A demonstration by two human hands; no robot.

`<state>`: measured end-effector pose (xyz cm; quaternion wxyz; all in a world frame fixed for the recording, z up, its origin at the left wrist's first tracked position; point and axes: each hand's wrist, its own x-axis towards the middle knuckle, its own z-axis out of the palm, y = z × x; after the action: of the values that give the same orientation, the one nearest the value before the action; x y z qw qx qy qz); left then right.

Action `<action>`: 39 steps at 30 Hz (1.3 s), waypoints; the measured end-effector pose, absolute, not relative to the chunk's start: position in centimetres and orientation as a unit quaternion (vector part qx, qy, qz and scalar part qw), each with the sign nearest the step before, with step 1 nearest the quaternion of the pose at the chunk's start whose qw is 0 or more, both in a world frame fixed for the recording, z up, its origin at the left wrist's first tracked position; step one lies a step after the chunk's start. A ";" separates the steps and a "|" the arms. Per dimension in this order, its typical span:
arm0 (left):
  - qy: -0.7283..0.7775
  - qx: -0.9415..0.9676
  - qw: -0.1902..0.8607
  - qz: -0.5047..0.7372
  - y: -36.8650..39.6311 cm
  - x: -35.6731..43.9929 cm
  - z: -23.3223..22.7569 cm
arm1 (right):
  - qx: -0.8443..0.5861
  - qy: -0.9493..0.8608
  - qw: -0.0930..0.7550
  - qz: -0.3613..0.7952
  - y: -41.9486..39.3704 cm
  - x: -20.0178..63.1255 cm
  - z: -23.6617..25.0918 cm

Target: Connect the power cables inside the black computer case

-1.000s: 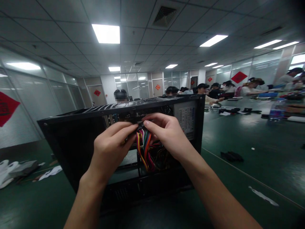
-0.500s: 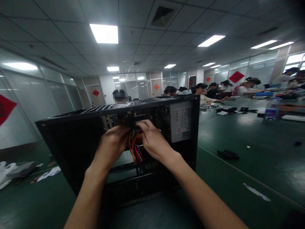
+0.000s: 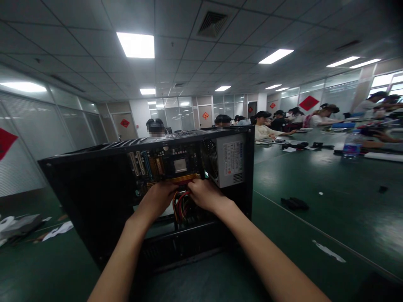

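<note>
Reaching into the open computer case (image 3: 94, 188) at the table's near edge, your left hand (image 3: 157, 200) and right hand (image 3: 204, 195) pinch the wire bundle (image 3: 181, 205) below the motherboard (image 3: 170, 165). Tugging sideways could bend connector pins or snag wires.

I have one camera only, worn on the head, so no second view shares any part of the scene. It looks forward and only slightly down, taking in much of the ceiling (image 3: 189, 63). It sits close behind the open computer case (image 3: 151, 197), which fills the middle of the frame, and both forearms run up from the bottom edge to the left hand (image 3: 157, 199) and right hand (image 3: 204, 195) inside it. The green table (image 3: 315, 201) stretches away to the right, toward other seated people far off.
</note>
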<state>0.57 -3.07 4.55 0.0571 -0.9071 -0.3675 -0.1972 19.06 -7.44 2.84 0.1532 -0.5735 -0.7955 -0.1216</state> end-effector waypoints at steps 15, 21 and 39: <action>-0.445 -0.877 0.097 -0.151 -3.0 0.9 2.7 | -0.570 -0.800 0.165 -0.088 -6.9 19.0 1.2; -0.458 -0.876 0.081 -0.128 -3.1 1.1 2.3 | -0.575 -0.798 0.164 -0.078 -6.8 19.1 1.0; -0.461 -0.875 0.111 -0.101 -2.9 1.1 2.2 | -0.580 -0.797 0.153 -0.073 -7.1 18.9 1.2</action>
<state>1.14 -2.94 2.17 0.1108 -0.8749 -0.4606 -0.1006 18.86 -7.06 1.16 0.1529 -0.5797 -0.7971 -0.0727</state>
